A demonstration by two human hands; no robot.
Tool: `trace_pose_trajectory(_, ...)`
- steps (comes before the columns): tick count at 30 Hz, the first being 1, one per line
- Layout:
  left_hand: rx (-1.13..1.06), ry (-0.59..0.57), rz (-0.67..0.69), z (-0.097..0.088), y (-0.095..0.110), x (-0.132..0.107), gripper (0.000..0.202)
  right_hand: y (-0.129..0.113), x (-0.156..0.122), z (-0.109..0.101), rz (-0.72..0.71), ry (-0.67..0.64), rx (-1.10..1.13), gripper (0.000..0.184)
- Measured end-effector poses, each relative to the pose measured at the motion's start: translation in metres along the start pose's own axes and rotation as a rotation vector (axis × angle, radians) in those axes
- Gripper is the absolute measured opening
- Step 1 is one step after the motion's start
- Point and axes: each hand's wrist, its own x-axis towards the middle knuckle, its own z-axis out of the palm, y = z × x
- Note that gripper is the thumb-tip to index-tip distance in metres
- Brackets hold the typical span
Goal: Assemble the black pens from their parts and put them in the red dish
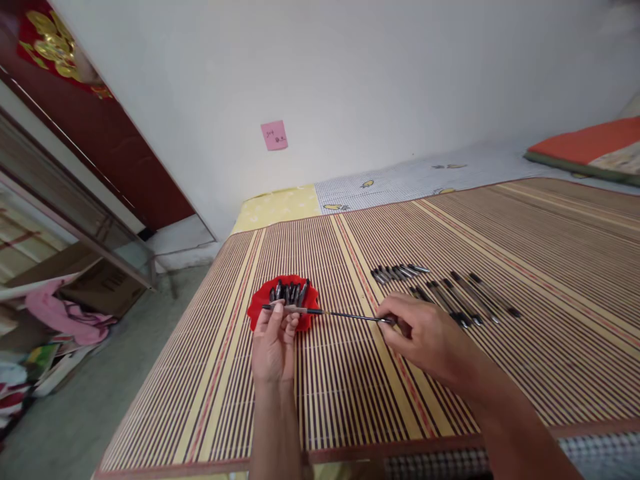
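Note:
My left hand pinches one end of a thin pen refill just in front of a red dish that holds several dark pen parts. My right hand pinches the other end of the same refill, which stretches level between the two hands. Beyond my right hand a row of several dark pens lies on the striped bamboo mat, and a small cluster of short pen pieces lies further back.
The mat covers a bed with a yellow and grey sheet at the wall. An orange cushion lies at the far right. A pink note is stuck on the wall. Boxes and cloth clutter the floor at the left.

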Motion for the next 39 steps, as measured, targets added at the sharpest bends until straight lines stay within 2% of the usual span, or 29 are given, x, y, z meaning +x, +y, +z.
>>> trace_pose_trajectory(6, 0.046, -0.098, -0.113, 0.017, -0.008, -0.013, 0.018, -0.011, 0.007, 0.022, -0.064, 0.081, 0.139, 0.008)
trace_pose_trajectory(10, 0.067, -0.105, -0.158, 0.024, -0.012, -0.018, 0.017, -0.015, 0.01, 0.034, -0.01, 0.171, 0.225, 0.004)
trace_pose_trajectory(17, 0.018, -0.051, -0.143, 0.023, -0.01, -0.016, 0.013, -0.017, 0.011, 0.039, 0.054, 0.206, 0.371, 0.005)
trace_pose_trajectory(22, 0.022, -0.104, -0.139, 0.022, -0.011, -0.017, 0.014, -0.018, 0.011, 0.041, 0.094, 0.23, 0.431, 0.008)
trace_pose_trajectory(26, 0.025, -0.188, -0.116, 0.02, -0.011, -0.019, 0.025, -0.016, 0.01, 0.041, 0.112, 0.192, 0.396, 0.019)
trace_pose_trajectory(29, 0.039, -0.249, -0.109, 0.018, -0.01, -0.019, 0.03, -0.014, 0.01, 0.041, 0.175, 0.09, 0.531, 0.037)
trace_pose_trajectory(32, 0.041, -0.229, -0.1, 0.018, -0.011, -0.017, 0.031, -0.014, 0.011, 0.04, 0.227, 0.046, 0.646, 0.04)
trace_pose_trajectory(36, 0.026, -0.137, -0.099, 0.018, -0.015, -0.015, 0.026, -0.015, 0.012, 0.04, 0.168, 0.123, 0.48, 0.021)
trace_pose_trajectory(39, 0.019, -0.149, -0.11, 0.019, -0.017, -0.016, 0.027, -0.013, 0.013, 0.046, 0.144, 0.167, 0.393, 0.023)
